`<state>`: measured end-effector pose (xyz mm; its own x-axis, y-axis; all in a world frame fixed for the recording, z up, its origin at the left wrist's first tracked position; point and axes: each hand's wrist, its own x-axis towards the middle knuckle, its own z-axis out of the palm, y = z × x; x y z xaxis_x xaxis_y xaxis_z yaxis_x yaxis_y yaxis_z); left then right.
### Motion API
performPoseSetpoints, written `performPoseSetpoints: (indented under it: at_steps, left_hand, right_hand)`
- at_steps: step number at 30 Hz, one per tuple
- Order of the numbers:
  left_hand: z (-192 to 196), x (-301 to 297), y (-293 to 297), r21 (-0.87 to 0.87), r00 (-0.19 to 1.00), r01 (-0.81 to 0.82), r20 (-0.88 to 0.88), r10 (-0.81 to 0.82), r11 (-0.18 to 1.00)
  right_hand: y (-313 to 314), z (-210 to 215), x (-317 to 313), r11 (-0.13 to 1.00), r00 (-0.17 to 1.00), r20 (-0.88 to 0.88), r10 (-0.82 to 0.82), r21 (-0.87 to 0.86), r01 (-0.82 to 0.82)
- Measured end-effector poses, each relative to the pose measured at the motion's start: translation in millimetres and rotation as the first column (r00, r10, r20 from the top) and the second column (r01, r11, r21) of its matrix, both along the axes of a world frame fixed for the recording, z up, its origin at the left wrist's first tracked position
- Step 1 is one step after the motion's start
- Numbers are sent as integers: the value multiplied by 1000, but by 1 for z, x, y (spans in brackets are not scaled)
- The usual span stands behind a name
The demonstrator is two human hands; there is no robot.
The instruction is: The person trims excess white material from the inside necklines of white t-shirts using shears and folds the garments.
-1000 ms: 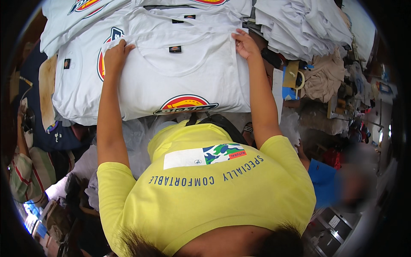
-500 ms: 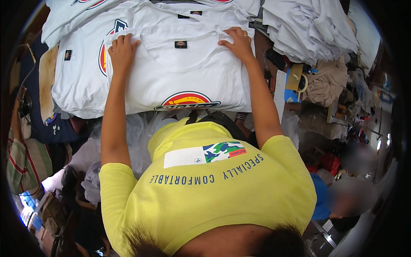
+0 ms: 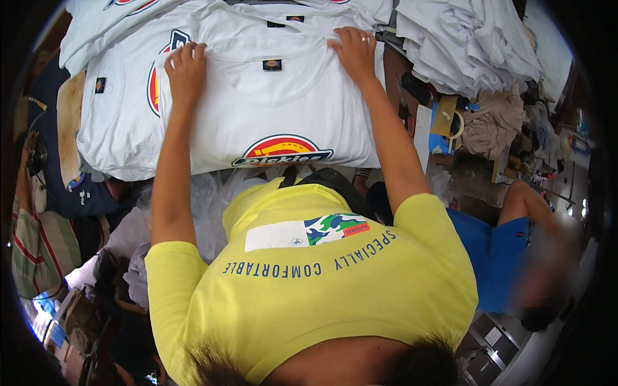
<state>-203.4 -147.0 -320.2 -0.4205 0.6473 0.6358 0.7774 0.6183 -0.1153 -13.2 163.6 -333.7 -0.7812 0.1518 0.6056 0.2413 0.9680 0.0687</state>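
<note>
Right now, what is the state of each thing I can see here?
Left hand: flat on the top shirt, fingers spread, grip open.
Right hand: flat on the top shirt, ring on one finger, grip open.
Top shirt: white, spread flat, round logo near the lower edge.
Shirt beneath: white, partly covered.
Shirt stack: folded, piled at the right.

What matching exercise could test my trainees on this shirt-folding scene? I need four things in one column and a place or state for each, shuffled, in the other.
Things:
1. left hand
2. right hand
3. pile of white garments
4. roll of tape

Places or states:
A. heaped at the upper right, beyond the shirt
B. flat on the white T-shirt, near its left shoulder
C. lying among clutter right of the shirt
D. wearing a ring, pressed on the shirt's right shoulder

Pairs: 1-B, 2-D, 3-A, 4-C
</note>
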Motion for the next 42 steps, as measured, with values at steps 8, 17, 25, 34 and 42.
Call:
performPoseSetpoints:
  at_steps: [8, 17, 25, 34, 42]
  left_hand:
    - [-34, 164, -46, -166, 773, 267, 625, -108, 949]
    - [-25, 27, -20, -428, 934, -58, 297, 201, 902]
    - [-33, -4, -11, -338, 953, -19, 278, 120, 941]
    - [-13, 10, -34, 13, 945, 5, 326, -9, 1000]
    - [-104, 155, -209, 360, 679, -565, 715, 170, 742]
  right_hand:
    - [-126, -11, 103, 907, 822, 470, 321, -402, -124]
    - [-25, -30, 25, 989, 927, 362, -103, -62, 134]
    - [-8, -44, 1, 972, 944, 283, -168, -114, 206]
    - [8, -23, 21, 857, 998, -51, -49, -515, 16]
    - [-67, -18, 253, 439, 932, 60, -358, -870, 225]
